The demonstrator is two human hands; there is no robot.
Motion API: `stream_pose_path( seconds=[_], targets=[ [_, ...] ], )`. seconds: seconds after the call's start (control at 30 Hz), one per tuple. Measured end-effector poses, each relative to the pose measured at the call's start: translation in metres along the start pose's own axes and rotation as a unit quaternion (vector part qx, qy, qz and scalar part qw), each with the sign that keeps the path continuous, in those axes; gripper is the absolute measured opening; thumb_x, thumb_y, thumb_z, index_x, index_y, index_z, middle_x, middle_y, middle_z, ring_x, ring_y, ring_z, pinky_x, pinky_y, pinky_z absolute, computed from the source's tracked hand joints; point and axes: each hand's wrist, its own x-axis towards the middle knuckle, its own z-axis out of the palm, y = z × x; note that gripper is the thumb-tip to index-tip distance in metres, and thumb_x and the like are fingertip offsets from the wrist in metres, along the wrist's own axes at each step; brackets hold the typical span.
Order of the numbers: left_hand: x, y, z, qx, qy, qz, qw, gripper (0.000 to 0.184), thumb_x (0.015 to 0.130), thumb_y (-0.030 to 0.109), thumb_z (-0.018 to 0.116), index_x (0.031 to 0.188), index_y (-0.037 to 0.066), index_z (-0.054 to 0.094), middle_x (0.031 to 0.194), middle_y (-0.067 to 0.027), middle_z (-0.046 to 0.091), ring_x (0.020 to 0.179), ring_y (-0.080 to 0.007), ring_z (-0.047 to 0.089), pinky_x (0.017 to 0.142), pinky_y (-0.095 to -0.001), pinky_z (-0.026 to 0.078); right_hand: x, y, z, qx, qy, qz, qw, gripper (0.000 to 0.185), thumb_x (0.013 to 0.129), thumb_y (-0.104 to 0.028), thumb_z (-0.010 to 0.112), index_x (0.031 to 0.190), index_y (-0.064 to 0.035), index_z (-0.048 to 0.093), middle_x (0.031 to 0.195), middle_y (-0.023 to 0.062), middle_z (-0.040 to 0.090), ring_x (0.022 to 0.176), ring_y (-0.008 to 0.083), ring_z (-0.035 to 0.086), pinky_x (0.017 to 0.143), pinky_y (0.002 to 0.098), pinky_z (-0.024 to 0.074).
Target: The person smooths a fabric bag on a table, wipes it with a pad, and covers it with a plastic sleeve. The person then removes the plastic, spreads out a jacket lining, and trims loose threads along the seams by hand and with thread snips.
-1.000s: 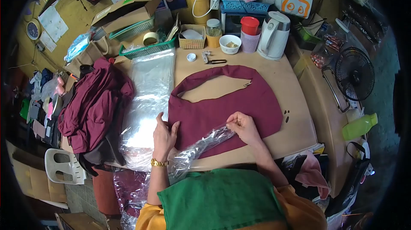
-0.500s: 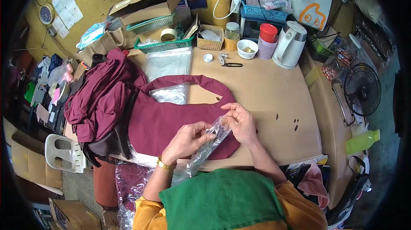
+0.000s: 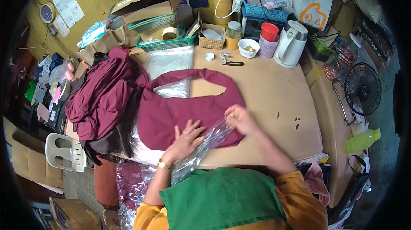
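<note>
A maroon shoulder bag (image 3: 188, 109) lies flat on the table, its strap looped toward the far side. My left hand (image 3: 187, 142) rests on its lower part with fingers spread, beside a clear plastic bag (image 3: 210, 139). My right hand (image 3: 239, 118) pinches the upper end of that plastic, stretched diagonally across the bag's near right part. Whether my left palm also presses on the plastic, I cannot tell. At the left, a heap of maroon fabric bags (image 3: 100, 97) touches the shoulder bag.
A stack of clear plastic sleeves (image 3: 171, 61) lies behind the bag. Small snips (image 3: 233, 63), a white bowl (image 3: 248, 48) and an electric kettle (image 3: 291, 44) stand farther back. A black fan (image 3: 362, 89) is at the right. Packed maroon bags (image 3: 132, 178) sit below the table edge.
The shoulder bag has shifted slightly away and to the right. My left hand has gone from pinching the plastic to lying flat on the bag. My right hand still grips the plastic.
</note>
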Motion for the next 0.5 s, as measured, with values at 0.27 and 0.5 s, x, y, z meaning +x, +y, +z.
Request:
stream_pose_path(
  seconds=[0.27, 0.5],
  targets=[
    [0.056, 0.062, 0.024, -0.441, 0.027, 0.037, 0.897, 0.037, 0.095, 0.013, 0.065, 0.129, 0.002, 0.055, 0.098, 0.0030, 0.063, 0.079, -0.0032, 0.055, 0.070, -0.0203, 0.048, -0.004, -0.076, -0.019, 0.028, 0.127, -0.116, 0.985, 0.025, 0.082, 0.013, 0.061, 0.104, 0.0006, 0.059, 0.083, 0.0014, 0.062, 0.077, 0.0085, 0.061, 0.069, 0.0225, 0.0519],
    [0.046, 0.061, -0.004, -0.438, 0.075, 0.096, 0.891, 0.019, 0.097, 0.020, 0.063, 0.106, 0.003, 0.058, 0.091, 0.0019, 0.060, 0.080, -0.0039, 0.055, 0.071, -0.0216, 0.048, -0.020, -0.074, 0.019, 0.052, 0.228, -0.190, 0.953, 0.004, 0.090, 0.004, 0.063, 0.093, 0.0012, 0.062, 0.080, 0.0006, 0.064, 0.070, 0.0058, 0.059, 0.065, 0.0214, 0.0497]
  ],
)
